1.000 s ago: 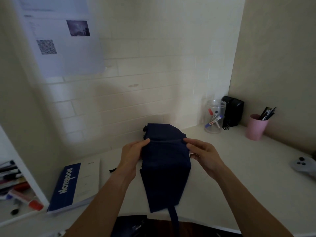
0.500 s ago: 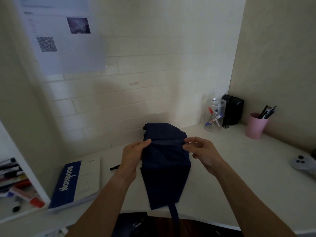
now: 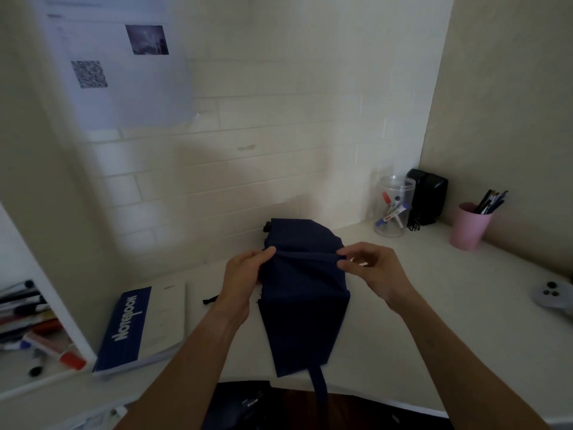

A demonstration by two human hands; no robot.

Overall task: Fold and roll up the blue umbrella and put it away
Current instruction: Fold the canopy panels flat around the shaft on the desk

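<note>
Here, in the head view, one blue umbrella [image 3: 302,293] lies folded flat on the white desk [image 3: 434,321], its closing strap [image 3: 319,386] hanging past the near desk edge. Two hands work it. The left hand [image 3: 243,274] grips the umbrella's left edge, thumb on top of the cloth and fingers curled under. The right hand [image 3: 375,271] pinches the cloth at the umbrella's right edge between thumb and forefinger, the other fingers loosely bent above the desk. A taut crease runs across the fabric between the two grips.

Left of the umbrella lies one notebook [image 3: 142,330] with a blue cover band, flat on the desk. Behind and to the right of the umbrella stands one clear jar [image 3: 393,209] holding markers, one black box [image 3: 429,200] just beside it, and one pink cup [image 3: 469,226] of pens further right. Far right of the umbrella, at the frame edge, sits one grey controller [image 3: 553,294].
</note>
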